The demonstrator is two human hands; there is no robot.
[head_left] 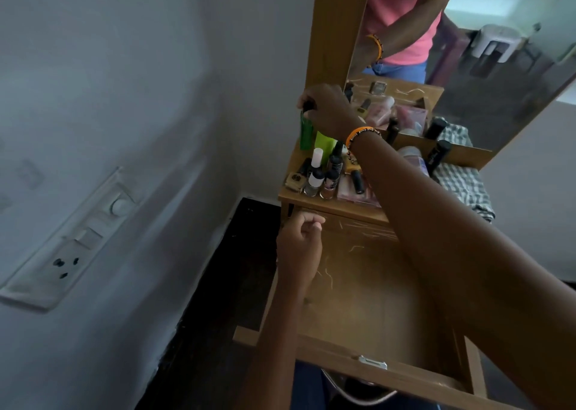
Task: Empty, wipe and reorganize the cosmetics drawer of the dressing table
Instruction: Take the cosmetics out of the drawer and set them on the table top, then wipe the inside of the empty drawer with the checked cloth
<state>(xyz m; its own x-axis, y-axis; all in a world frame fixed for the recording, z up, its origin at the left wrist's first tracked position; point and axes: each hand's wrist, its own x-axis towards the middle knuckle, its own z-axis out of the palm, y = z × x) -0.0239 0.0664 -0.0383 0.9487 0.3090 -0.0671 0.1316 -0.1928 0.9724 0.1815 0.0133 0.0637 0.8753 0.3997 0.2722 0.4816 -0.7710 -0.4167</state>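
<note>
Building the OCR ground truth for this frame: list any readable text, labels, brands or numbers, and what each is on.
No text can be read.
Dark bottles on the dressing table top: labels show, blurred beyond reading.
Black cans by the mirror: pale print, too small and blurred.
Green tube in the right hand: no print visible.
Wall switch panel: no markings legible.

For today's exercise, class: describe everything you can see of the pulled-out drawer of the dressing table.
The drawer is pulled far out toward the person, below the tabletop crowded with bottles. It looks like light brown wood or laminate. Its inside looks emptied of cosmetics; the floor shows pale wavy scratch-like marks. A small silvery metal fitting sits at the top middle of the front panel. The left hand hovers at its left side, fingers loosely curled; whether it touches is unclear. The right arm crosses above it.
</note>
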